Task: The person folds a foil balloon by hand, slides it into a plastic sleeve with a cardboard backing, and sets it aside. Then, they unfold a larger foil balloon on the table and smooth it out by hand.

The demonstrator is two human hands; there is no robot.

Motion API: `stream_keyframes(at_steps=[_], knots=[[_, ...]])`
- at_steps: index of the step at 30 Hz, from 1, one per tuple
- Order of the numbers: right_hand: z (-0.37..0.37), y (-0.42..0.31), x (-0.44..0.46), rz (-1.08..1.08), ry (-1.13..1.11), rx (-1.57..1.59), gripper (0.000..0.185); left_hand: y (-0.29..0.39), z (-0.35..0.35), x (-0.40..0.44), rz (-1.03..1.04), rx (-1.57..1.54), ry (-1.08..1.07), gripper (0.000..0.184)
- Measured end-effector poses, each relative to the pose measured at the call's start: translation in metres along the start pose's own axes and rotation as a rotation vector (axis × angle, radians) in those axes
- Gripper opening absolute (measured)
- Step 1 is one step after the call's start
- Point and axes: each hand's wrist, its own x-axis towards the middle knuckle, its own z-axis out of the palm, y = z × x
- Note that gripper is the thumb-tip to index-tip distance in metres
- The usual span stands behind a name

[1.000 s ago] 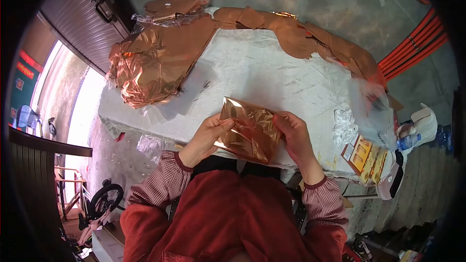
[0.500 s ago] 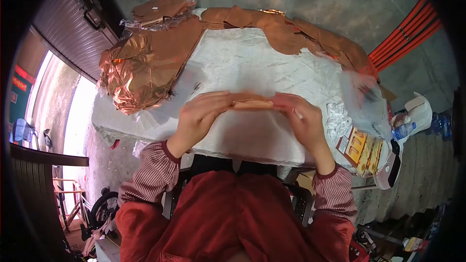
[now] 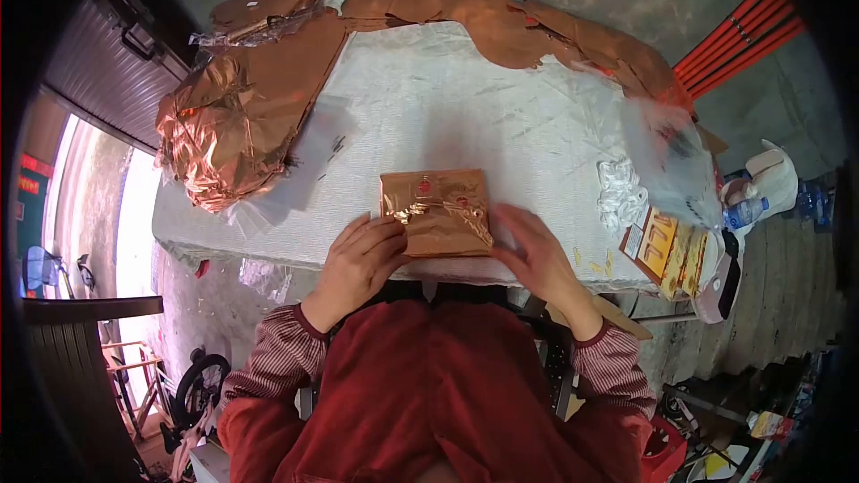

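Note:
A folded copper-coloured foil packet lies flat near the front edge of the white covered table, with small red marks on its upper part. My left hand rests at the packet's left edge, its fingers close together and touching the foil. By the right edge is my right hand, slightly blurred, with thumb and fingers apart and nothing between them.
Crumpled copper foil covers the table's left end, and flat copper sheets line the far edge. White ties, clear plastic bags and a yellow box are at the right. A bottle stands beyond.
The packet, held up and tilted between both hands before, now lies flat on the table. My right hand has come off it, while my left hand has moved down to its left edge.

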Motion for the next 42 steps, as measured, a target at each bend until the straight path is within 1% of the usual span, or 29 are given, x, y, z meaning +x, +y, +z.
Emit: stream_keyframes(at_steps=[1, 2, 4, 5, 7, 11, 13, 16, 17, 19, 20, 22, 23, 25, 27, 28, 30, 33, 34, 38, 42], knots=[[0.000, 0.002, 0.002, 0.113, 0.045, 0.047, 0.061, 0.000, 0.002, 0.000, 0.001, -0.001, -0.004, 0.026], [0.000, 0.003, 0.005, 0.117, 0.047, 0.049, 0.061, 0.000, 0.003, 0.001, -0.036, -0.044, 0.014, 0.025], [0.002, -0.004, 0.016, 0.297, 0.047, 0.196, 0.062, 0.002, 0.005, 0.002, -0.070, -0.087, 0.025, 0.023], [0.004, -0.005, 0.017, 0.299, 0.051, 0.200, 0.062, 0.004, 0.005, 0.003, -0.080, -0.092, 0.039, 0.022], [0.009, -0.004, 0.021, 0.209, 0.035, 0.020, 0.064, 0.005, 0.005, 0.004, -0.090, -0.094, 0.056, 0.021], [0.016, -0.004, 0.025, 0.174, 0.100, -0.004, 0.060, 0.006, 0.008, 0.003, -0.107, -0.081, 0.084, 0.020], [0.012, -0.010, 0.029, 0.345, 0.055, 0.197, 0.055, 0.006, 0.010, 0.002, -0.101, -0.081, 0.090, 0.020], [0.008, -0.021, 0.029, 0.385, 0.017, 0.229, 0.050, 0.005, 0.010, 0.002, -0.110, -0.082, 0.096, 0.020], [0.010, -0.020, 0.027, 0.387, 0.017, 0.229, 0.050, 0.005, 0.010, 0.002, -0.116, -0.084, 0.093, 0.020], [0.015, -0.016, 0.022, 0.392, 0.028, 0.253, 0.042, 0.005, 0.010, 0.002, -0.123, -0.088, 0.088, 0.020], [0.015, -0.015, 0.022, 0.395, 0.027, 0.254, 0.042, 0.004, 0.010, 0.002, -0.114, -0.074, 0.099, 0.021], [0.013, -0.011, 0.021, 0.444, -0.006, 0.267, 0.030, 0.005, 0.011, 0.002, -0.105, -0.063, 0.105, 0.021], [0.014, -0.010, 0.021, 0.448, -0.005, 0.268, 0.030, 0.006, 0.012, 0.002, -0.109, -0.056, 0.110, 0.021], [0.015, -0.008, 0.022, 0.426, -0.030, 0.236, 0.022, 0.007, 0.011, 0.003, -0.111, -0.051, 0.112, 0.021], [0.016, -0.006, 0.022, 0.407, -0.026, 0.201, 0.022, 0.008, 0.011, 0.003, -0.006, 0.097, 0.100, 0.020], [0.016, -0.006, 0.022, 0.383, -0.024, 0.167, 0.022, 0.009, 0.011, 0.002, -0.007, 0.096, 0.100, 0.020], [0.016, -0.008, 0.022, 0.369, 0.002, 0.149, 0.022, 0.013, 0.015, -0.002, 0.103, 0.091, 0.033, 0.029], [0.020, -0.010, 0.020, 0.363, 0.042, 0.115, 0.022, 0.030, 0.028, -0.005, 0.130, 0.050, -0.018, 0.034], [0.022, -0.010, 0.021, 0.374, 0.058, 0.098, 0.022, 0.034, 0.031, -0.006, 0.106, 0.058, -0.065, 0.045], [0.024, -0.015, 0.023, 0.416, 0.045, 0.043, 0.023, 0.037, 0.043, -0.007, 0.100, 0.130, -0.037, 0.052], [0.026, -0.013, 0.024, 0.404, 0.074, 0.031, 0.024, 0.040, 0.046, -0.005, 0.070, 0.222, -0.079, 0.059]])
